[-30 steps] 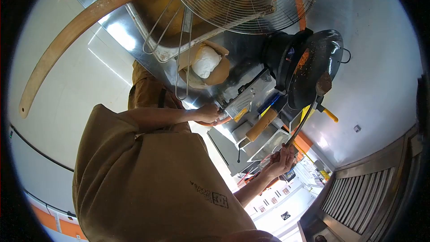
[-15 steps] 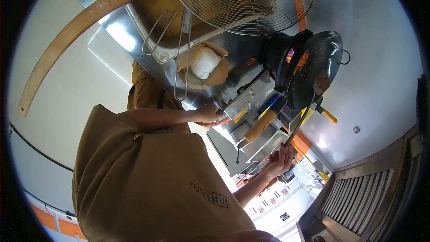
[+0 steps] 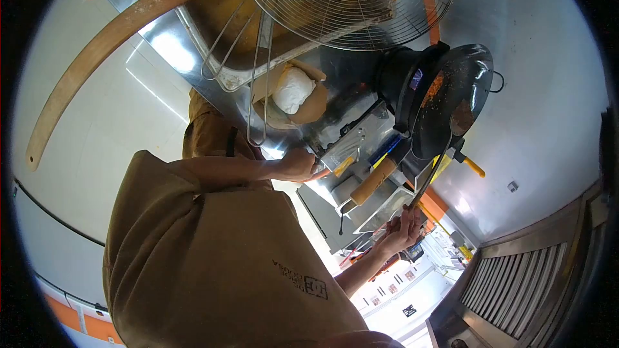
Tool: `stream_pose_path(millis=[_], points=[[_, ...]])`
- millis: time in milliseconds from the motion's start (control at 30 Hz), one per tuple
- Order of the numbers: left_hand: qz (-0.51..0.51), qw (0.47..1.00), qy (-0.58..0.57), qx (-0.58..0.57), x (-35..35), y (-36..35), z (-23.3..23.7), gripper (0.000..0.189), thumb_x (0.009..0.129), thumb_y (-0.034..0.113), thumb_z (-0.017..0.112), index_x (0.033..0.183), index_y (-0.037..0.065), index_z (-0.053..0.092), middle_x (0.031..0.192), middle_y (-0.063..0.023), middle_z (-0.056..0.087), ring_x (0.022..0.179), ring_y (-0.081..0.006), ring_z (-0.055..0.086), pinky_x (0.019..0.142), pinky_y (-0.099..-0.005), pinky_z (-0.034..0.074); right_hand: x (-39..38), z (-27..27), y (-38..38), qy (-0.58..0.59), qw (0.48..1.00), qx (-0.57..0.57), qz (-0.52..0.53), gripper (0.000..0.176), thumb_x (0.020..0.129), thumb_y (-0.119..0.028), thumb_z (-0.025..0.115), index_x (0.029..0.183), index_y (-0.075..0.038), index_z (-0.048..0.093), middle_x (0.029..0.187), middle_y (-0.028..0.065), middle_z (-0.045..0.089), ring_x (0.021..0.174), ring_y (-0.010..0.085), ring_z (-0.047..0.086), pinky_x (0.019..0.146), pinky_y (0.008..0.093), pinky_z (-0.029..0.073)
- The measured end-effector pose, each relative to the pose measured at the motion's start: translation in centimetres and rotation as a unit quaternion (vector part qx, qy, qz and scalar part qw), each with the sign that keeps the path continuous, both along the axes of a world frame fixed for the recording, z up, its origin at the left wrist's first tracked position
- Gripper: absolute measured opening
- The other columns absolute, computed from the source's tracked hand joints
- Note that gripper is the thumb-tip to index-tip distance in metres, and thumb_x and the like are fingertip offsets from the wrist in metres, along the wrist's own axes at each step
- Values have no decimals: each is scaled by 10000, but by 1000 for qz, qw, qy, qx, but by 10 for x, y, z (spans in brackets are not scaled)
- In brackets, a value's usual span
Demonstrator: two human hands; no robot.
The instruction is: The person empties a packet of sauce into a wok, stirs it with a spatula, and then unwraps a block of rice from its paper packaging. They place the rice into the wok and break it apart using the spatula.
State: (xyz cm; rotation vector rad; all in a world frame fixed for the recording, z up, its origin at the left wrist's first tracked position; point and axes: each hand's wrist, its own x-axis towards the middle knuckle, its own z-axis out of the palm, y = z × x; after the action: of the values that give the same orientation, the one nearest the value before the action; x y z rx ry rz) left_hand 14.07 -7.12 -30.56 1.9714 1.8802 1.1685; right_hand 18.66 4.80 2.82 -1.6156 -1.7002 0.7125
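My right hand (image 3: 401, 231) is closed around the long handle of a metal ladle (image 3: 433, 177). The ladle's bowl rests inside a black wok (image 3: 480, 67), where reddish bits cling to the inner surface. Beneath the wok is a black burner (image 3: 393, 80), with a faint purple glow at its opening. Against the front end of the metal stove panel (image 3: 361, 135), my left hand (image 3: 298, 165) is closed; whatever its fingers grip is hidden. Close to that hand lies an open brown paper bag (image 3: 311, 108) holding a white mass (image 3: 294, 90).
A large wire strainer (image 3: 348, 26) with a long wooden handle (image 3: 97, 58) lies over a metal tray (image 3: 225, 77). A wire-handled tool (image 3: 258, 109) overhangs the counter edge. Another wooden handle (image 3: 374, 182) sticks out beside the stove. A slatted metal hood (image 3: 516, 277) is overhead.
The bright flame at the burner opening has dimmed to a faint purple glow. My left hand has shifted slightly at the panel. The ladle's bowl has tilted a little in the wok.
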Motion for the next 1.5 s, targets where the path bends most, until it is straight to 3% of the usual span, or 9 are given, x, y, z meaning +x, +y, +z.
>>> stream_pose_path(millis=[100, 200, 367, 600, 667, 800, 967, 1100, 1500], points=[[5, 982, 184, -35, -8, 0, 8, 568, 917, 164, 520, 1461, 327, 536, 528, -89, 417, 391, -198, 403, 380, -400, 296, 1, -1, 2, -2, 1000, 0, 7, 331, 895, -22, 661, 1225, -18, 632, 964, 130, 738, 484, 20, 418, 387, 180, 283], [-101, 977, -154, -111, -5, 0, 4, 588, 926, 132, 489, 1481, 327, 509, 564, -58, 411, 426, -169, 397, 396, -388, 293, 4, -2, 4, 4, 1000, 0, 18, 332, 891, -17, 665, 1221, -20, 635, 961, 125, 737, 483, 22, 418, 384, 183, 286], [36, 959, 280, -29, 17, 1, -13, 567, 946, 134, 466, 1498, 263, 494, 591, 10, 328, 489, -143, 351, 432, -354, 281, 0, 0, 2, 12, 1000, -8, 12, 331, 885, -10, 671, 1214, -25, 641, 943, 112, 732, 483, 23, 421, 381, 185, 293], [-19, 983, 183, 9, -20, -7, 15, 605, 901, 114, 502, 1502, 185, 489, 616, 14, 322, 523, -136, 354, 442, -352, 277, 1, 0, 0, 24, 1000, -11, 12, 331, 892, -11, 668, 1222, -22, 639, 959, 105, 726, 505, 22, 432, 400, 181, 300], [-17, 964, 266, -23, -17, -3, 11, 499, 960, 154, 516, 1436, 296, 569, 684, -99, 621, 415, -195, 421, 413, -359, 379, 0, -1, 0, 31, 999, -15, 7, 331, 893, -10, 667, 1222, -21, 638, 963, 104, 726, 512, 21, 435, 406, 181, 303], [31, 893, 445, 50, -9, 0, 2, 505, 961, 158, 521, 1445, 298, 556, 699, -113, 621, 428, -180, 428, 399, -365, 372, 3, -1, 1, 21, 1000, -16, 11, 340, 896, -16, 672, 1234, -13, 632, 967, 99, 726, 519, 21, 436, 411, 184, 304], [-71, 995, 18, -69, -24, -5, 23, 506, 953, 152, 531, 1432, 311, 570, 665, -82, 589, 435, -169, 434, 385, -364, 358, 3, -1, 1, 20, 999, -22, 12, 355, 902, -29, 673, 1253, -3, 624, 957, 101, 726, 515, 22, 430, 410, 187, 303], [-18, 987, 158, 13, -21, -5, 16, 565, 878, 137, 573, 1436, 224, 572, 581, -20, 365, 475, -141, 362, 421, -345, 240, 2, -2, 2, 12, 1000, -17, 17, 357, 904, -31, 670, 1257, -1, 623, 957, 110, 727, 514, 26, 433, 410, 188, 315], [-125, 899, -366, -204, -20, 8, -5, 320, 907, 201, 562, 1195, 198, 703, 644, -178, 588, 514, -348, 586, 480, -496, 427, -2, 3, 1, -57, 997, -24, 40, 321, 903, -39, 685, 1218, 7, 641, 944, 94, 716, 512, 21, 452, 403, 189, 313]])
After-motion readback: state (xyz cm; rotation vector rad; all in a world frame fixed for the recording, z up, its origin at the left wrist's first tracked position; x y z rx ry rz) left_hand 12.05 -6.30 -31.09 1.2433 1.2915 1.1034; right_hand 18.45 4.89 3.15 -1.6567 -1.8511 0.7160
